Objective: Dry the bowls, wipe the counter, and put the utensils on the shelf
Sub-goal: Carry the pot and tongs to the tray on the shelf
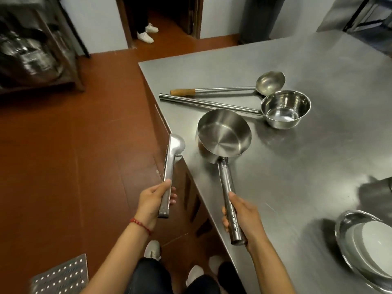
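Steel utensils half gathered: my left hand (156,198) clamped round closed steel tongs (170,166), off surface's left edge over floor; my right hand (241,215) gripping dimpled tubular handle of shiny steel saucepan (223,135), pan tilted above steel surface (318,166). I judge both lifted for shelf. Wooden-handled steel ladle (269,83) and long-handled steel dipper (285,108) lie near far-left corner.

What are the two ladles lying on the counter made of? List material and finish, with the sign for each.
Round ladle: brushed metal, likely stainless steel; dull grey sheen. Its handle end looks like wood, brown and matte.
Deep-bowl ladle: polished metal, probably steel; mirror-like reflections inside.
Counter: brushed steel, by its look.
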`<control>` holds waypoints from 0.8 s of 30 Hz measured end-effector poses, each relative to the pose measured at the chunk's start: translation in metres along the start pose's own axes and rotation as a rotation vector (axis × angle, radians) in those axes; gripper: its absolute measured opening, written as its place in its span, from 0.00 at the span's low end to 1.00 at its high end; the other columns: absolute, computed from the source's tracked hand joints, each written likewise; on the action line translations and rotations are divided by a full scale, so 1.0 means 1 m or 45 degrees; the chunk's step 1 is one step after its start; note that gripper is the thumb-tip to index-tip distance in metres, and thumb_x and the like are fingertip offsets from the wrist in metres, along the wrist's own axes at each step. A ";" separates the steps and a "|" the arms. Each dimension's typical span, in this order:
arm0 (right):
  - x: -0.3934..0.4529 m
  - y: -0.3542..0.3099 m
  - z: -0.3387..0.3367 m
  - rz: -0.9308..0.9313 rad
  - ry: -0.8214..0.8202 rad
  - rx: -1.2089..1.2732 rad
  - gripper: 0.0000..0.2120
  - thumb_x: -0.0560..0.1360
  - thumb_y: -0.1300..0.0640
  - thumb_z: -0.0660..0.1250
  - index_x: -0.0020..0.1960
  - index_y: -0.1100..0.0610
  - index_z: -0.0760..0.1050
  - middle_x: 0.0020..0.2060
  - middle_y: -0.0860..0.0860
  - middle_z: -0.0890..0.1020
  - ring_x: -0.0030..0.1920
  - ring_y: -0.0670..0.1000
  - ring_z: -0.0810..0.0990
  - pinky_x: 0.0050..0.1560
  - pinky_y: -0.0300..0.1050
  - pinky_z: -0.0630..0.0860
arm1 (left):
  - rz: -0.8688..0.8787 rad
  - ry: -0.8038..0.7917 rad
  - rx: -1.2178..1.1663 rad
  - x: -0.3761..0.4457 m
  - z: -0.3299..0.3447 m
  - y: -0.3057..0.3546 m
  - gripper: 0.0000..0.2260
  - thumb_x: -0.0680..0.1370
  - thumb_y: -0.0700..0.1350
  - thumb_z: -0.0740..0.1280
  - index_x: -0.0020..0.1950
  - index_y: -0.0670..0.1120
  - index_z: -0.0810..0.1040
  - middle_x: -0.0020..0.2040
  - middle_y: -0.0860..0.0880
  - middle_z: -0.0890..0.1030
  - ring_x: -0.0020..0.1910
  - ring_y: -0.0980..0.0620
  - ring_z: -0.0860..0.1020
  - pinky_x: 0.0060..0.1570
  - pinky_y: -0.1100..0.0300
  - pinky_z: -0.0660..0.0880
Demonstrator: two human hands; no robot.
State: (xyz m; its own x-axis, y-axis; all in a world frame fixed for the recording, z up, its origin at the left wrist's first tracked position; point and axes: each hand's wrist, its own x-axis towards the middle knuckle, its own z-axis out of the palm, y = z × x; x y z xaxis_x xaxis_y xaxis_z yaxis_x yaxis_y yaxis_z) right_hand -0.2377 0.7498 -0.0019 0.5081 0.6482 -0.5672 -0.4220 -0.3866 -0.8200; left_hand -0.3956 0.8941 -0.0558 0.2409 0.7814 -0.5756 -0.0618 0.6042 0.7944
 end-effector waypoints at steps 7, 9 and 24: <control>0.047 -0.019 0.114 -0.025 -0.169 -0.170 0.15 0.77 0.53 0.62 0.34 0.59 0.72 0.24 0.54 0.76 0.18 0.51 0.71 0.19 0.38 0.68 | 0.075 0.172 -0.154 0.044 -0.082 0.060 0.09 0.74 0.42 0.68 0.37 0.38 0.78 0.24 0.47 0.81 0.23 0.54 0.78 0.22 0.65 0.75; 0.062 -0.026 0.154 -0.036 -0.221 -0.205 0.16 0.77 0.52 0.62 0.32 0.57 0.74 0.24 0.54 0.76 0.18 0.51 0.71 0.19 0.38 0.69 | 0.079 0.208 -0.168 0.063 -0.112 0.080 0.09 0.73 0.42 0.69 0.36 0.38 0.79 0.25 0.47 0.81 0.23 0.54 0.78 0.22 0.65 0.75; 0.207 -0.102 0.355 -0.026 -0.431 -0.318 0.14 0.76 0.52 0.63 0.39 0.62 0.75 0.24 0.53 0.77 0.20 0.50 0.73 0.20 0.39 0.71 | 0.097 0.416 -0.271 0.219 -0.215 0.206 0.10 0.72 0.44 0.70 0.33 0.40 0.80 0.26 0.46 0.82 0.23 0.53 0.78 0.23 0.64 0.76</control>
State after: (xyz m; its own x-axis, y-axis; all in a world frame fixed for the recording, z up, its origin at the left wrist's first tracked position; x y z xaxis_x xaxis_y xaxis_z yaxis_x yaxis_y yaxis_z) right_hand -0.3556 1.1566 -0.0083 0.2211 0.8202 -0.5276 -0.1982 -0.4919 -0.8478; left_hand -0.5640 1.2231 -0.0593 -0.0908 0.8131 -0.5749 -0.2752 0.5343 0.7992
